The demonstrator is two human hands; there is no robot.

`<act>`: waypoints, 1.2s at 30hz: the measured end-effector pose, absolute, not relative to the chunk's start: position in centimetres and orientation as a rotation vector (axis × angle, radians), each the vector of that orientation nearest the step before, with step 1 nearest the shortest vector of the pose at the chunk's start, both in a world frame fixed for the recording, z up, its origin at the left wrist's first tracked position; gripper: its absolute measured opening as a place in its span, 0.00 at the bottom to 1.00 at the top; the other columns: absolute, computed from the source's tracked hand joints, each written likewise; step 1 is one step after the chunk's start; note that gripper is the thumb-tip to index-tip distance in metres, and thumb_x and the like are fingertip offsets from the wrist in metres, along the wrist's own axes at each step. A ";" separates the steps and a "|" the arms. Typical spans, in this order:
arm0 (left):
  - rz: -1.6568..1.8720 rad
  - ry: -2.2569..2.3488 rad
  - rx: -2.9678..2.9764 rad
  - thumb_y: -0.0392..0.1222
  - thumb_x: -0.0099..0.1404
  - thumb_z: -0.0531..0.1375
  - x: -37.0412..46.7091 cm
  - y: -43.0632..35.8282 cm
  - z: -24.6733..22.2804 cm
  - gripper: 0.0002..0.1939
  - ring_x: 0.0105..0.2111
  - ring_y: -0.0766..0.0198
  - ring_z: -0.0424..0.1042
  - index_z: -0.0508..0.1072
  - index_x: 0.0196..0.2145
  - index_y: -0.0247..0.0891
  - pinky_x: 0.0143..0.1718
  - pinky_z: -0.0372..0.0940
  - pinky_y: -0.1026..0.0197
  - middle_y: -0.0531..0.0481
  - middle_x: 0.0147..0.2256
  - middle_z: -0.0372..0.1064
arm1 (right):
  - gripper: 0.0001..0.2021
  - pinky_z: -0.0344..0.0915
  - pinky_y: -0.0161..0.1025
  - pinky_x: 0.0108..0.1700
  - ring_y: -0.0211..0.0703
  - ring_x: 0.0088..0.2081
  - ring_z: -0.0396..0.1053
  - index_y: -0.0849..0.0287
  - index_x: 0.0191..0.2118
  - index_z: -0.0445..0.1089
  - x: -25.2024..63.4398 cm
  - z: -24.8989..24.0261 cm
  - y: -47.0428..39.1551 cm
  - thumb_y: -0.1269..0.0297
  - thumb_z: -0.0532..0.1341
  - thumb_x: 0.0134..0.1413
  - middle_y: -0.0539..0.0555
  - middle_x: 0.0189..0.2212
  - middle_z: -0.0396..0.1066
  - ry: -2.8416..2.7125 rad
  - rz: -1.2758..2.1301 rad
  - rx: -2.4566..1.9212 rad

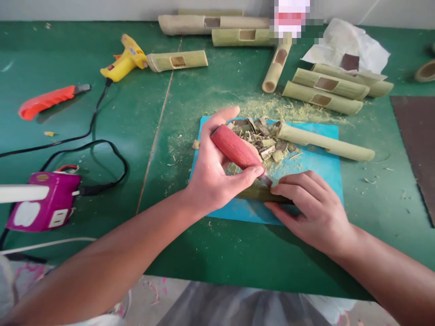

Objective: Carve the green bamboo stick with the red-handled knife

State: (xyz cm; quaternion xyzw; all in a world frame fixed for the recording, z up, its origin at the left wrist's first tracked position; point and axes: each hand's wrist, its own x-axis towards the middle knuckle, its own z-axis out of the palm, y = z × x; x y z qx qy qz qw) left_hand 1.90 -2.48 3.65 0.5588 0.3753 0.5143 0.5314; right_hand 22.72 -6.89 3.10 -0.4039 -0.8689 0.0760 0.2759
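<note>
My left hand is closed around the red wooden handle of a chisel. Its short metal blade points down to the right, at the bamboo piece lying along the near part of a blue sheet. The fingers of my right hand grip that bamboo close to the blade and cover its right part. Behind my hands is a heap of bamboo chips and dark scraps. A pale bamboo tube rests across the sheet's right edge.
Several notched bamboo tubes lie at the back. Further left are a yellow glue gun, an orange utility knife and a purple power socket with cords. Crumpled white paper and a dark mat are on the right.
</note>
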 end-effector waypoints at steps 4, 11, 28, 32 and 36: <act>1.257 0.809 1.347 0.37 0.61 0.71 1.7 -2.5 3.5 0.36 0.32 0.60 0.80 0.56 0.59 0.46 0.39 0.76 0.54 0.55 0.33 0.77 | 0.10 0.69 0.47 0.37 0.50 0.37 0.73 0.57 0.45 0.69 22.9 3.6 -7.0 0.64 0.67 0.60 0.57 0.38 0.79 -2.330 0.244 -1.187; 1.337 0.766 1.526 0.30 0.56 0.72 1.4 -2.9 3.3 0.38 0.34 0.60 0.81 0.60 0.58 0.47 0.35 0.79 0.55 0.53 0.42 0.75 | 0.06 0.71 0.47 0.38 0.48 0.36 0.73 0.57 0.41 0.75 23.8 3.8 -6.9 0.63 0.67 0.60 0.56 0.37 0.78 -2.353 0.449 -1.218; 1.077 0.702 1.602 0.34 0.61 0.66 1.5 -2.5 4.2 0.06 0.29 0.62 0.78 0.74 0.28 0.41 0.33 0.75 0.58 0.51 0.30 0.78 | 0.04 0.72 0.47 0.37 0.48 0.36 0.71 0.60 0.39 0.75 23.8 3.3 -6.6 0.66 0.67 0.60 0.56 0.35 0.77 -2.364 0.470 -1.118; 0.983 0.634 1.637 0.38 0.62 0.68 1.2 -1.9 4.5 0.06 0.31 0.62 0.79 0.76 0.29 0.40 0.34 0.76 0.60 0.50 0.31 0.78 | 0.04 0.72 0.47 0.37 0.47 0.36 0.71 0.61 0.40 0.75 23.8 3.3 -6.5 0.67 0.66 0.60 0.57 0.34 0.76 -2.359 0.512 -1.076; 0.969 0.611 1.818 0.35 0.60 0.71 1.1 -1.4 4.5 0.06 0.32 0.63 0.80 0.77 0.30 0.38 0.36 0.77 0.62 0.50 0.32 0.80 | 0.05 0.72 0.46 0.36 0.47 0.35 0.70 0.64 0.40 0.76 23.7 3.3 -6.5 0.68 0.66 0.61 0.58 0.34 0.76 -2.349 0.499 -1.053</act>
